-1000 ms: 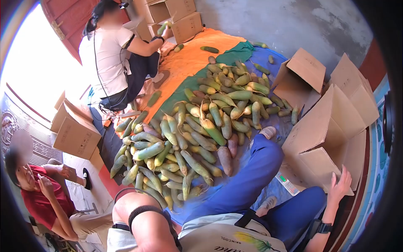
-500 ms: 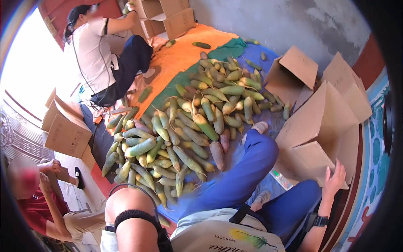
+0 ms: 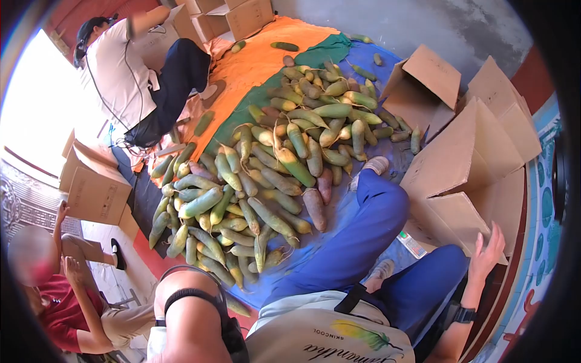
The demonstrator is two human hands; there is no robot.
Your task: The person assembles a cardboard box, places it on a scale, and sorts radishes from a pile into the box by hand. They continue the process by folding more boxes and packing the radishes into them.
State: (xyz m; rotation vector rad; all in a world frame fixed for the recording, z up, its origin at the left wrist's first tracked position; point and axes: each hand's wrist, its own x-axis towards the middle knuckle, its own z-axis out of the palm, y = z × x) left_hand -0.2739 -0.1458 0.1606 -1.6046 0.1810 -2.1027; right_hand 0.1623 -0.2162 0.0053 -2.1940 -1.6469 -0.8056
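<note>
My right hand (image 3: 488,253) is at the lower right, fingers extended and apart, at the near edge of an open cardboard box (image 3: 445,151). Nothing shows in its grip. A watch (image 3: 465,314) sits on that wrist. My left arm (image 3: 193,311) comes in at the bottom with a black band around it, and its hand is out of view. In front of me lies a large heap of green radishes (image 3: 279,181), some reddish-brown. By my blue-trousered leg, a scale (image 3: 411,245) with a lit green display is partly covered.
Blue, green and orange sheets (image 3: 251,72) lie under the radishes. One person (image 3: 124,78) crouches at upper left beside cardboard boxes (image 3: 248,18). Another person in red (image 3: 69,302) sits at lower left, near a further carton (image 3: 97,187). A grey wall (image 3: 423,24) stands behind.
My view has shifted slightly. My right hand stays by the box edge, its fingers a little more spread. The crouching person leans to a box; the person in red has raised one hand.
</note>
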